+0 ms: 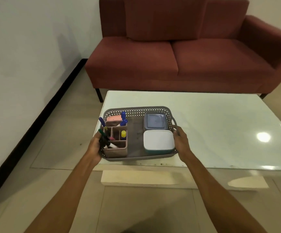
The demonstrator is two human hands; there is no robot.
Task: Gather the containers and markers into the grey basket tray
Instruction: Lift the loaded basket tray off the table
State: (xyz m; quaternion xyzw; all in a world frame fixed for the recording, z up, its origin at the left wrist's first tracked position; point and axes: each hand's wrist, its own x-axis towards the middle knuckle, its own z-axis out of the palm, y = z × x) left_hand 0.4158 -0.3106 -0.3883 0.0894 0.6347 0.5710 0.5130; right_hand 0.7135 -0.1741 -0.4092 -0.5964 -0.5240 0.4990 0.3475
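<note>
Both bare forearms reach forward from the bottom edge, and each hand holds one end of the grey basket tray (136,109). The left hand (95,145) grips the left end wall, with its fingers mostly hidden behind the rim and the markers. The right hand (181,142) has its fingers curled round the loop handle on the right end.

The tray sits over the near left corner of the glass table (220,123); whether it rests on the glass or is lifted just off it cannot be told.

In the tray's left half stands a pinkish-brown desk organiser (118,150) with several compartments. Dark green and black markers (102,137) lean out of its near left compartment toward the left hand. A blue marker (101,121) tilts up at its far left corner, and two more blue-capped markers (123,117) stick up at its far right. A small yellow-capped item (123,134) stands in a right-hand compartment, and a pink block (113,118) lies across the back one.

In the right half, a grey-lidded container (155,122) sits at the far side. A white-lidded teal container (158,140) sits just in front of it, at the right hand.

Beyond the table stands a maroon two-seat sofa (186,56) with a matching cushion (165,19) against its back. Pale floor tiles (60,140) run to a white wall (27,39) edged with black skirting.
</note>
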